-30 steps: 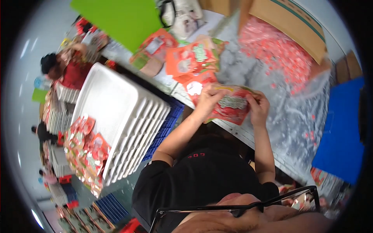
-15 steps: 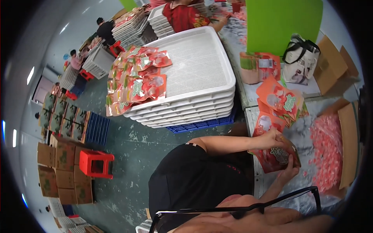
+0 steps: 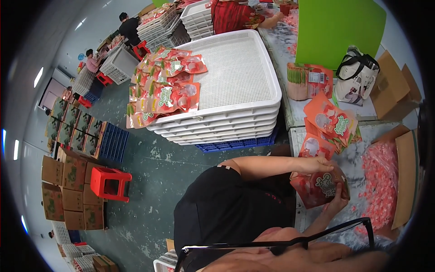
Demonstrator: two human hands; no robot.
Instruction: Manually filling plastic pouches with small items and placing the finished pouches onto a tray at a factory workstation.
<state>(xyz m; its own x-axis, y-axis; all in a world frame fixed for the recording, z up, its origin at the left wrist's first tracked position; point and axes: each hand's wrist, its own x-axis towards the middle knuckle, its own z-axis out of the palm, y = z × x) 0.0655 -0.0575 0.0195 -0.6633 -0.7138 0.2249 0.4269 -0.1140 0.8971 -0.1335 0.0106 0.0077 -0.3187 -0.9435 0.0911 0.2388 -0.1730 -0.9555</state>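
Note:
A red stand-up pouch (image 3: 315,187) with a clear window and pale lettering is held over the table edge between both hands. My left hand (image 3: 317,164) is closed on its upper edge, fingers pinched near the top corner. Around its right side wrap the fingers of my right hand (image 3: 336,202). Whether the pouch is open or filled cannot be made out. Just beyond my left hand lie several similar flat pouches (image 3: 330,119), overlapping on the table. Right of my hands, a cardboard box (image 3: 404,181) holds a heap of small red wrapped pieces (image 3: 381,181) in clear plastic.
Stacked white mesh trays (image 3: 231,77) stand at the far left, with filled-looking pouches (image 3: 165,88) on top. A row of pouches (image 3: 308,80), a tote bag (image 3: 358,77) and an open carton (image 3: 394,84) sit farther back. A red stool (image 3: 111,183) stands behind. Another person (image 3: 233,17) works beyond.
The pouch has turned so more of its printed front shows, and it sits slightly lower. Both hands still hold it. The whole view has shifted a little.

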